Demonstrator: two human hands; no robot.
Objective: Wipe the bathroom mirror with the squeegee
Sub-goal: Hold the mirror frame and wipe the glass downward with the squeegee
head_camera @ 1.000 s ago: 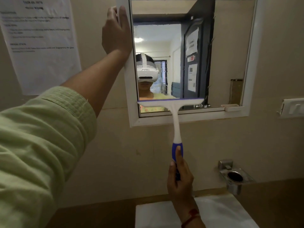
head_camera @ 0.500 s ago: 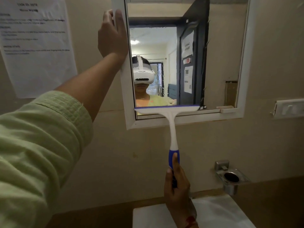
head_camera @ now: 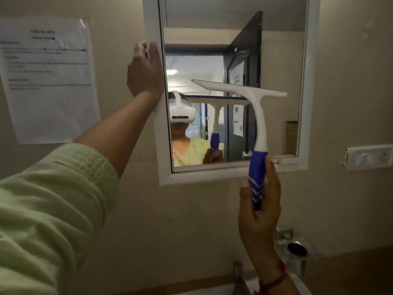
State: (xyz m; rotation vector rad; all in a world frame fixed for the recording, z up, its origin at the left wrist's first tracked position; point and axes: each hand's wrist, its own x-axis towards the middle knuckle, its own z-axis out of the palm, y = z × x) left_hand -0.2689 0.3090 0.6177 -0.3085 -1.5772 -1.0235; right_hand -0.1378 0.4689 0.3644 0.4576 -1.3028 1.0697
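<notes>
Here, the right hand [head_camera: 258, 211] has its fingers [head_camera: 271, 177] curled around the blue grip of the squeegee [head_camera: 256, 128], thumb on the near side, so the lower end of the grip is hidden in the palm. The white neck rises from that fist and its blade head sits tilted in front of the mirror [head_camera: 276, 60]; whether the blade edge touches the glass cannot be told, though a clear reflection of the tool shows just left of it. The left hand [head_camera: 144, 73] lies flat, fingers extended, against the mirror's white frame [head_camera: 158, 128] on the left side, gripping nothing. A green sleeve [head_camera: 42, 209] fills the lower left. The printed sheet [head_camera: 49, 77] taped to the wall is too blurred to read. Low on the right, a metal holder [head_camera: 296, 250] shows 1 dark round opening, its contents unclear.
</notes>
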